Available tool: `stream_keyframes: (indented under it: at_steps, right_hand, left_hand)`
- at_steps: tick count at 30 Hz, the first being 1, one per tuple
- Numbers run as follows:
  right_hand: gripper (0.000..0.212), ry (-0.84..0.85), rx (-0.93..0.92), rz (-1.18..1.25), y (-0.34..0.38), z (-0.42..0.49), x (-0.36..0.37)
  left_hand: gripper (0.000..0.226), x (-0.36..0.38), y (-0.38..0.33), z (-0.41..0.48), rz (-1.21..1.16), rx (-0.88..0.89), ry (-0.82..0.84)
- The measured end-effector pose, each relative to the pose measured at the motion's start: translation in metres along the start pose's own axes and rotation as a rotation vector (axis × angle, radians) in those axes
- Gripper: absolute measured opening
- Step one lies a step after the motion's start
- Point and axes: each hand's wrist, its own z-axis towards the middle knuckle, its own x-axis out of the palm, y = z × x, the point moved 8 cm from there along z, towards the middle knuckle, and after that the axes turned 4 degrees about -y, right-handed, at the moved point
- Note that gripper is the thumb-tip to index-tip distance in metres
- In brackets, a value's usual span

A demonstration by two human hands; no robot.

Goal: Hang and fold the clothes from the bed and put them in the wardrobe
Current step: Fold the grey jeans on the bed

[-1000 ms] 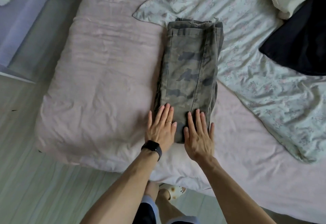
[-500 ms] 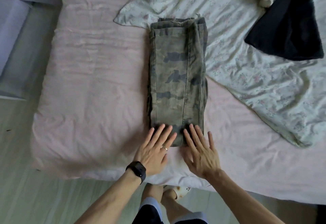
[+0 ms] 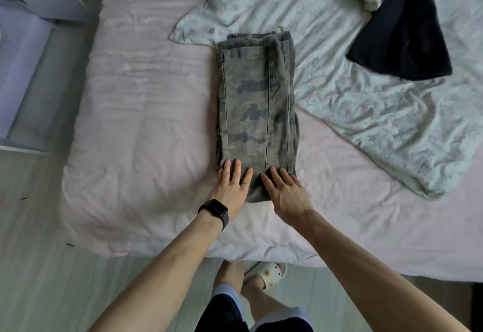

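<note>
Camouflage trousers (image 3: pixel 257 112) lie folded lengthwise on the bed (image 3: pixel 143 122).
Left grip (image 3: pixel 231 188) and right grip (image 3: pixel 286 193), flat and released, have slid back to their six o'clock end; smoothing looks done, a cross-fold likely next.

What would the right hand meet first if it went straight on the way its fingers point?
The right hand lies flat on the folded camo trousers; straight on, it just slides up their length. Beyond the far hem, probably the floral duvet.
</note>
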Motion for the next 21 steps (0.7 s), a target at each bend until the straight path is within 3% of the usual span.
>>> stream_keyframes:
  at_steps: [4, 6, 8, 10, 13, 15, 17, 21]
  right_hand:
    - [0.047, 0.198, -0.059, 0.155, 0.009, -0.037, -0.043]
    - [0.032, 0.405, -0.076, 0.218, 0.015, -0.06, -0.052]
    - [0.03, 0.634, -0.033, 0.377, 0.02, -0.079, -0.059]
    - [0.037, 0.653, 0.003, 0.536, 0.014, -0.072, -0.077]
    - [0.037, 0.279, 0.158, 0.755, -0.034, -0.026, -0.113]
    - [0.032, -0.03, 0.342, 1.02, -0.07, -0.004, -0.124]
    - [0.031, -0.295, 0.504, 1.147, -0.091, 0.012, -0.123]
    - [0.041, -0.637, 0.584, 1.032, -0.099, 0.057, -0.125]
  left_hand:
    - [0.079, -0.028, -0.012, -0.053, -0.264, 0.077, 0.27]
    - [0.059, -0.04, -0.02, -0.081, -0.398, 0.124, 0.452]
    - [0.032, -0.056, -0.017, -0.096, -0.525, 0.111, 0.603]
    - [0.022, -0.075, 0.004, -0.091, -0.626, 0.056, 0.635]
    - [0.041, -0.096, 0.057, -0.051, -0.913, -0.107, 0.451]
    - [0.049, -0.109, 0.098, -0.02, -1.182, -0.243, 0.149]
    - [0.038, -0.119, 0.123, 0.006, -1.41, -0.34, -0.165]
    - [0.041, -0.12, 0.12, 0.06, -1.346, -0.418, -0.469]
